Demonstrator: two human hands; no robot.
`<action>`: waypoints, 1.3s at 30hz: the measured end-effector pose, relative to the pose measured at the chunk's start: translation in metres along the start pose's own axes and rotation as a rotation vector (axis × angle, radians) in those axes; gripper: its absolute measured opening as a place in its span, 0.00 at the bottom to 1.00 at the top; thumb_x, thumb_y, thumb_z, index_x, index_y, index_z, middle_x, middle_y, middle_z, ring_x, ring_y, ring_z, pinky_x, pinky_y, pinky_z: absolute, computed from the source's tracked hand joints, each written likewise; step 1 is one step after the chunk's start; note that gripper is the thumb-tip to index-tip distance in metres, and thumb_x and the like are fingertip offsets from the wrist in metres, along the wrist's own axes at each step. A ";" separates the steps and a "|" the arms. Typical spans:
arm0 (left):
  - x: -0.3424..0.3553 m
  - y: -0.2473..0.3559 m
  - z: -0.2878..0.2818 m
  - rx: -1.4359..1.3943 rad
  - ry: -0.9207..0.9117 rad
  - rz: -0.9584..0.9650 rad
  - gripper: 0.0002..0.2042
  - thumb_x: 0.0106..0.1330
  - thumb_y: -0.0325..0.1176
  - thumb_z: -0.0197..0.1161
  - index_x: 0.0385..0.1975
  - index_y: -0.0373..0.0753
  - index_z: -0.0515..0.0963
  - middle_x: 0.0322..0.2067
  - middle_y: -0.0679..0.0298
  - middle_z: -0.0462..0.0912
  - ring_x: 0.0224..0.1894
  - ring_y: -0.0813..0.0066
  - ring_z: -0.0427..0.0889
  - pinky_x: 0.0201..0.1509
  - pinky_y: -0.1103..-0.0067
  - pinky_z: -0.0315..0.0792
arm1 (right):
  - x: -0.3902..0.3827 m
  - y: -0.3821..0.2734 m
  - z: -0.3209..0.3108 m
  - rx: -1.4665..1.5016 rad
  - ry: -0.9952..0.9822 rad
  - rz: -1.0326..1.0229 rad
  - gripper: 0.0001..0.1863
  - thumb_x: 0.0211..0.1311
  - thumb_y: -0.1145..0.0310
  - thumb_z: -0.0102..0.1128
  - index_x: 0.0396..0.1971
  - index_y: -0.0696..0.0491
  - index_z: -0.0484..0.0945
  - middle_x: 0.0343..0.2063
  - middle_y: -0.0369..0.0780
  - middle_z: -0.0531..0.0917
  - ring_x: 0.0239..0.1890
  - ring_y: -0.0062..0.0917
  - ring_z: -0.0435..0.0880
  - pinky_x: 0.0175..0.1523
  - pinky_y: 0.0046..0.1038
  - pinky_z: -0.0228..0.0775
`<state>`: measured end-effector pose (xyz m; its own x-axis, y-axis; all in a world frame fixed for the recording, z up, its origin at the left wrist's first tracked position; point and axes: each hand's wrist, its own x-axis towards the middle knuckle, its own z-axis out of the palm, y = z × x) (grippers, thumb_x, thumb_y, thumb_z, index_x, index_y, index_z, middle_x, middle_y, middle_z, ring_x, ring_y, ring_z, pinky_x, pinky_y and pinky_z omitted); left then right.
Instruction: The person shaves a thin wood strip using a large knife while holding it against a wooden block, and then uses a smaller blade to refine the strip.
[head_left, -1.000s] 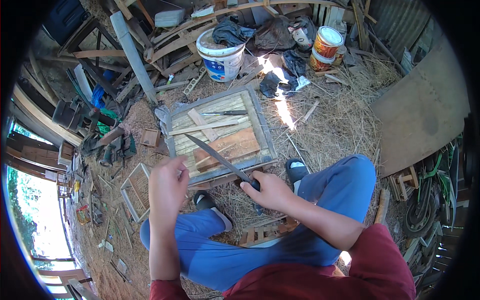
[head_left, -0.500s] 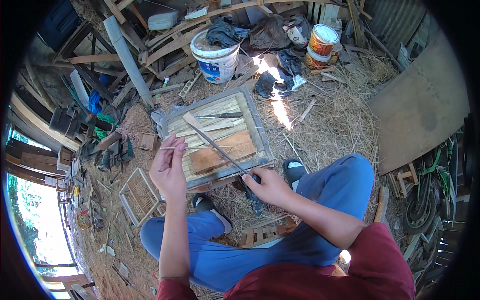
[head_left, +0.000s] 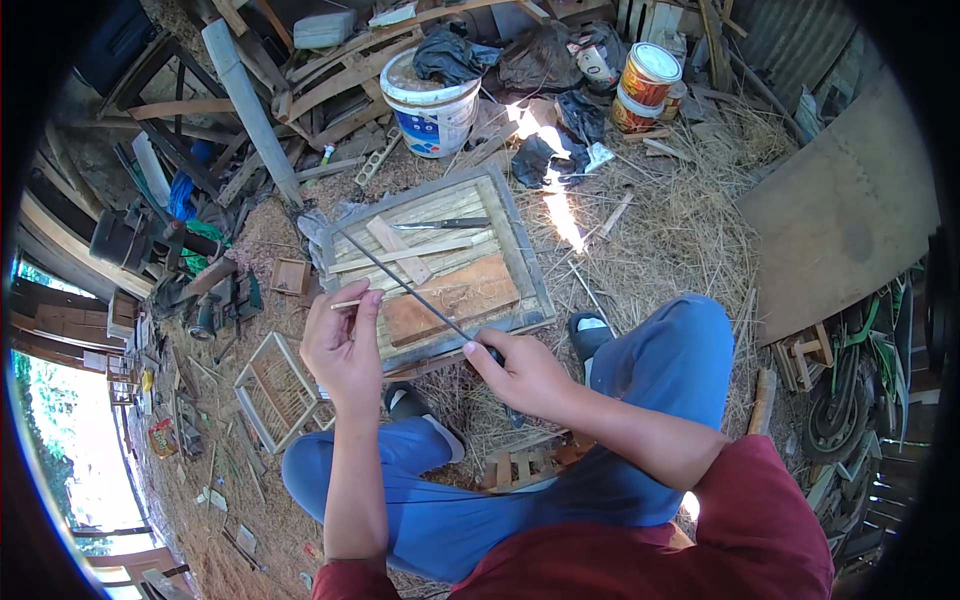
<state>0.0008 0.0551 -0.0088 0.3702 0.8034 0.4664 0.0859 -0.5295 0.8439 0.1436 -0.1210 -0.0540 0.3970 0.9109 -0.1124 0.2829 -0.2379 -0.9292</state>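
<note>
1. Near the person's knees, the right hand (head_left: 520, 375) has its fingers wrapped round the dark handle of a long knife (head_left: 405, 287). The narrow blade slants far and left above the low table. It looks stiff and moderately weighty; the handle is the safe hold, since one edge is presumably sharp.
2. To the left, at about the same reach, the left hand (head_left: 342, 350) pinches a thin wooden stick (head_left: 346, 304) between thumb and fingers, by the table's near-left edge. The stick should be very light, fairly stiff and easily snapped; a fingertip hold near one end suits it, clear of the blade.
3. Near left on the ground stands a slatted wooden frame (head_left: 280, 400), close to the left leg.
4. Beyond the hands, the low table (head_left: 517, 240) bears a reddish-brown plank (head_left: 455, 300), partly under the knife's line and limiting room there.
5. Farther across it lie a pale wood strip (head_left: 448, 248), a short flat piece (head_left: 385, 236) and a small knife (head_left: 440, 224), another edge to avoid.
6. Far off stand a white bucket (head_left: 425, 115) and, to its right, stacked tins (head_left: 650, 75), well apart from the hands.
</note>
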 end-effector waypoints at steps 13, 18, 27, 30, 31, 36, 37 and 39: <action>-0.006 -0.014 -0.003 -0.145 -0.025 0.036 0.03 0.73 0.16 0.67 0.43 0.24 0.83 0.41 0.59 0.81 0.41 0.73 0.89 0.49 0.76 0.91 | 0.018 0.013 0.006 -0.090 0.029 -0.020 0.25 0.83 0.52 0.54 0.38 0.61 0.84 0.22 0.55 0.82 0.27 0.54 0.84 0.35 0.46 0.73; -0.011 -0.015 0.008 -0.087 0.004 -0.013 0.03 0.78 0.20 0.63 0.47 0.28 0.79 0.43 0.59 0.82 0.47 0.71 0.89 0.53 0.73 0.91 | 0.031 0.040 0.006 -0.069 0.113 0.127 0.29 0.82 0.46 0.51 0.39 0.59 0.87 0.22 0.56 0.83 0.29 0.56 0.85 0.39 0.51 0.76; -0.009 -0.015 0.011 -0.088 0.053 -0.031 0.04 0.79 0.22 0.64 0.47 0.29 0.79 0.43 0.59 0.84 0.47 0.73 0.89 0.52 0.73 0.91 | 0.029 0.065 0.007 -0.073 0.110 0.133 0.29 0.81 0.45 0.51 0.42 0.59 0.88 0.25 0.58 0.85 0.32 0.59 0.86 0.42 0.51 0.78; -0.007 -0.013 0.009 -0.062 0.050 -0.016 0.04 0.79 0.22 0.63 0.47 0.29 0.79 0.43 0.59 0.84 0.47 0.73 0.89 0.53 0.73 0.91 | 0.025 0.033 -0.003 -0.085 0.001 0.181 0.30 0.82 0.45 0.51 0.42 0.60 0.87 0.27 0.59 0.85 0.34 0.59 0.86 0.44 0.51 0.78; -0.009 -0.014 0.011 -0.042 0.037 -0.006 0.04 0.79 0.22 0.63 0.47 0.29 0.79 0.42 0.59 0.84 0.47 0.73 0.89 0.52 0.73 0.91 | 0.022 0.035 0.000 -0.082 0.018 0.099 0.30 0.82 0.45 0.51 0.43 0.60 0.87 0.27 0.59 0.85 0.34 0.59 0.86 0.44 0.51 0.78; -0.010 -0.012 0.017 -0.089 0.047 -0.020 0.02 0.79 0.22 0.64 0.44 0.29 0.80 0.43 0.60 0.83 0.46 0.73 0.89 0.52 0.74 0.90 | 0.029 0.076 -0.004 -0.071 0.071 0.225 0.28 0.82 0.46 0.52 0.45 0.59 0.88 0.28 0.58 0.86 0.36 0.59 0.87 0.45 0.49 0.78; -0.010 -0.009 0.014 -0.069 0.042 -0.014 0.02 0.78 0.21 0.64 0.44 0.29 0.80 0.43 0.61 0.82 0.47 0.73 0.89 0.52 0.74 0.90 | 0.028 0.077 -0.005 -0.100 0.059 0.201 0.27 0.82 0.48 0.52 0.46 0.58 0.88 0.30 0.59 0.87 0.37 0.58 0.87 0.46 0.49 0.79; -0.008 -0.006 0.010 -0.047 0.060 -0.010 0.02 0.78 0.21 0.64 0.44 0.29 0.80 0.43 0.61 0.81 0.47 0.73 0.89 0.52 0.74 0.90 | 0.018 0.052 -0.003 -0.083 0.040 0.109 0.26 0.83 0.50 0.53 0.45 0.59 0.87 0.27 0.57 0.85 0.33 0.53 0.87 0.43 0.46 0.77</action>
<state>0.0068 0.0492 -0.0204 0.3131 0.8244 0.4716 0.0453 -0.5089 0.8596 0.1677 -0.1174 -0.1033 0.4633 0.8643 -0.1959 0.3063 -0.3636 -0.8798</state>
